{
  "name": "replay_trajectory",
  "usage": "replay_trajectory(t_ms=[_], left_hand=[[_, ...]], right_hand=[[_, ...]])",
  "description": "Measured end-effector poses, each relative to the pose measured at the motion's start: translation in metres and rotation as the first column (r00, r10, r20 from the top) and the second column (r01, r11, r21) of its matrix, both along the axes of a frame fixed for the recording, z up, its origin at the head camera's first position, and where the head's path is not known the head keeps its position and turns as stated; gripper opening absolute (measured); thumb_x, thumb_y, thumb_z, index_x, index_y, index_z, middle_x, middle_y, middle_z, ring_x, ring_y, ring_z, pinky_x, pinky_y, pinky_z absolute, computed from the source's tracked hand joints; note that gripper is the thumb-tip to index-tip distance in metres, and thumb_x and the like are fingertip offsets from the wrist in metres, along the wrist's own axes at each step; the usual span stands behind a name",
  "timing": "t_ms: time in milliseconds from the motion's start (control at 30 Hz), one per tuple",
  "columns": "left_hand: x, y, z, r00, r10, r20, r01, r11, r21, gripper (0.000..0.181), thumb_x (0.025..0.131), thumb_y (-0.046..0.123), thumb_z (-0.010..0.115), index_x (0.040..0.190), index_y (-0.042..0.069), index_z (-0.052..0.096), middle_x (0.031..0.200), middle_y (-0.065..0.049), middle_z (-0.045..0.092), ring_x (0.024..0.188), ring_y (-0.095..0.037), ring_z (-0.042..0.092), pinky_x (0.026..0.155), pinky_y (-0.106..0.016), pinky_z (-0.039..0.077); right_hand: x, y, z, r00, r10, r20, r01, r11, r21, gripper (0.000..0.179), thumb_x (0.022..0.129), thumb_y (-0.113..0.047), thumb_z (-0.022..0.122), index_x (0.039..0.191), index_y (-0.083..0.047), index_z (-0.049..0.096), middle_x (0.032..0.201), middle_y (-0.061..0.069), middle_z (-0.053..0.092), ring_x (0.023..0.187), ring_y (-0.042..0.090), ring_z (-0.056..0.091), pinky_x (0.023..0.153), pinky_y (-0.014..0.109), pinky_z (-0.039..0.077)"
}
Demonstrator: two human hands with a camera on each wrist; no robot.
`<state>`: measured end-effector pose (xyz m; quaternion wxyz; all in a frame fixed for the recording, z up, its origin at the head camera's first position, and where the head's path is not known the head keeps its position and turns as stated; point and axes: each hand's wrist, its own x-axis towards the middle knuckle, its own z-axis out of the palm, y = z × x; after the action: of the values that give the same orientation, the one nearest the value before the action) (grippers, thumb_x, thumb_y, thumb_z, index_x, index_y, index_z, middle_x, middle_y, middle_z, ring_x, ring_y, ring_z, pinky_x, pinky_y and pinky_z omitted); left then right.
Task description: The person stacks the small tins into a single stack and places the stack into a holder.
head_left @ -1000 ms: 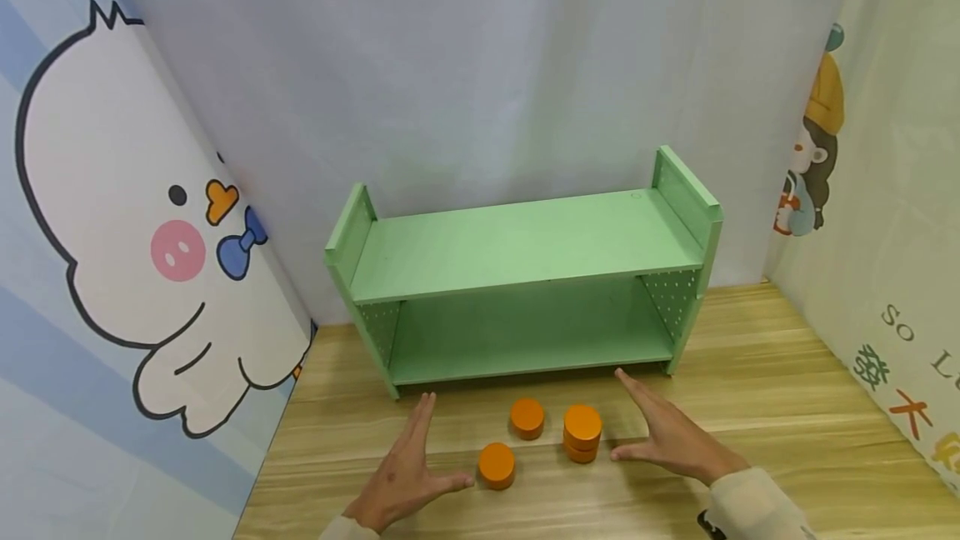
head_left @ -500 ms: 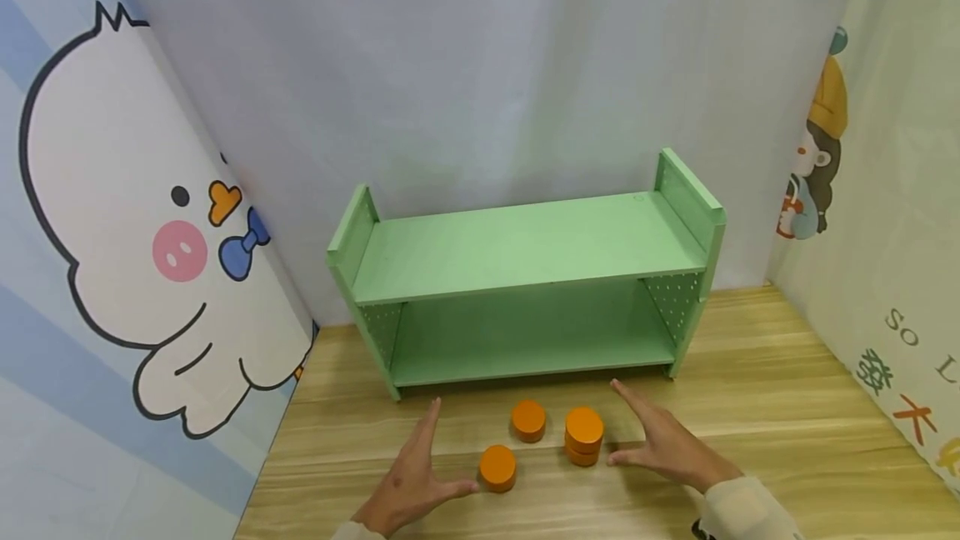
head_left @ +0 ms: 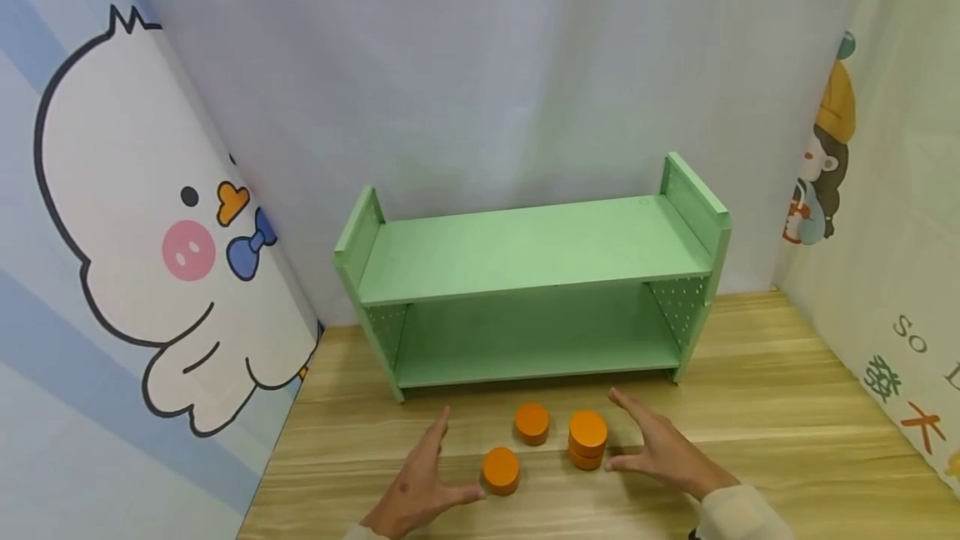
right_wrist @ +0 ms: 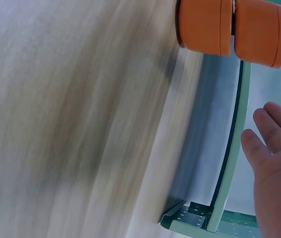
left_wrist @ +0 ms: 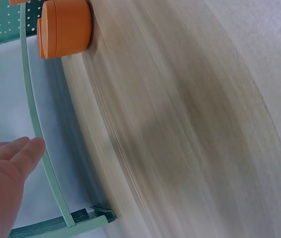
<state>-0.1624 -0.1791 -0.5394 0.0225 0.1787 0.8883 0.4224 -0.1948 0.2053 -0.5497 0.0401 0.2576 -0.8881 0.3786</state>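
Several round orange lidded tins lie between the two hands in the head view. One tin point(head_left: 500, 471) is at the front left, and another tin point(head_left: 532, 423) stands a little farther back. To the right, two are stacked, the upper tin point(head_left: 587, 430) on top of the lower tin point(head_left: 585, 460). My left hand point(head_left: 420, 483) holds nothing, its fingers extended and its thumb tip right by the front left tin. Fingers spread and holding nothing, my right hand point(head_left: 669, 450) has its thumb close beside the stack. The right wrist view shows the stacked pair point(right_wrist: 204, 25) from the side.
Behind the tins stands a light green two-tier shelf point(head_left: 536, 252) with perforated side panels, its front edge just beyond the fingertips. It sits on a wood-grain table point(head_left: 742, 373). A pale cloth point(head_left: 487, 82) hangs at the back, with printed cloths at left and right.
Both hands have moved slightly inward, so each thumb is closer to the tins. The head view has shifted a little. The tins and shelf stay in place.
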Motion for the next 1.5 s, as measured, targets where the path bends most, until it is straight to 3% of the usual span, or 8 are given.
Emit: replay_trajectory(t_ms=[233, 600, 867, 1033, 1500], left_hand=[[0.002, 0.003, -0.002, 0.999, -0.025, 0.031, 0.023, 0.998, 0.057, 0.119, 0.072, 0.035, 0.091, 0.155, -0.008, 0.017, 0.156, -0.033, 0.025, 0.138, -0.048, 0.036, 0.107, -0.052, 0.042], [0.001, 0.007, -0.008, 0.998, -0.05, 0.043, 0.046, 0.995, 0.088, 0.111, 0.073, 0.032, 0.091, 0.152, -0.009, 0.025, 0.151, -0.033, 0.033, 0.133, -0.047, 0.043, 0.104, -0.052, 0.046], [0.001, 0.011, -0.011, 0.992, -0.056, 0.112, 0.041, 0.991, 0.126, 0.106, 0.075, 0.031, 0.09, 0.152, -0.009, 0.028, 0.151, -0.032, 0.034, 0.131, -0.045, 0.046, 0.104, -0.049, 0.047], [0.0, 0.012, -0.015, 0.993, -0.05, 0.106, 0.036, 0.99, 0.134, 0.104, 0.076, 0.031, 0.089, 0.151, -0.009, 0.03, 0.15, -0.032, 0.036, 0.13, -0.043, 0.048, 0.104, -0.047, 0.047], [0.001, 0.016, -0.027, 0.993, -0.035, 0.115, 0.015, 0.984, 0.176, 0.091, 0.076, 0.022, 0.089, 0.143, -0.014, 0.04, 0.138, -0.033, 0.051, 0.124, -0.044, 0.054, 0.101, -0.045, 0.051]], right_hand=[[-0.001, -0.001, -0.004, 0.999, 0.013, -0.036, -0.013, 1.0, -0.013, 0.098, 0.07, -0.031, 0.091, 0.142, 0.014, 0.041, 0.14, 0.03, 0.052, 0.126, 0.048, 0.05, 0.101, 0.064, 0.042], [-0.004, -0.004, -0.008, 0.997, 0.079, -0.011, -0.079, 0.995, -0.058, 0.092, 0.074, -0.027, 0.088, 0.139, 0.02, 0.041, 0.135, 0.032, 0.054, 0.121, 0.05, 0.053, 0.097, 0.061, 0.046], [-0.005, -0.007, -0.012, 0.993, 0.096, 0.073, -0.088, 0.99, -0.109, 0.092, 0.076, -0.022, 0.087, 0.14, 0.021, 0.037, 0.133, 0.034, 0.054, 0.12, 0.053, 0.052, 0.098, 0.061, 0.045], [-0.006, -0.008, -0.016, 0.986, 0.093, 0.136, -0.075, 0.989, -0.13, 0.089, 0.078, -0.019, 0.086, 0.141, 0.019, 0.037, 0.134, 0.034, 0.053, 0.122, 0.053, 0.051, 0.1, 0.06, 0.044], [-0.002, -0.014, -0.031, 0.973, 0.077, 0.217, -0.029, 0.976, -0.215, 0.085, 0.079, -0.016, 0.085, 0.142, 0.018, 0.038, 0.137, 0.036, 0.05, 0.121, 0.049, 0.053, 0.102, 0.054, 0.045]])
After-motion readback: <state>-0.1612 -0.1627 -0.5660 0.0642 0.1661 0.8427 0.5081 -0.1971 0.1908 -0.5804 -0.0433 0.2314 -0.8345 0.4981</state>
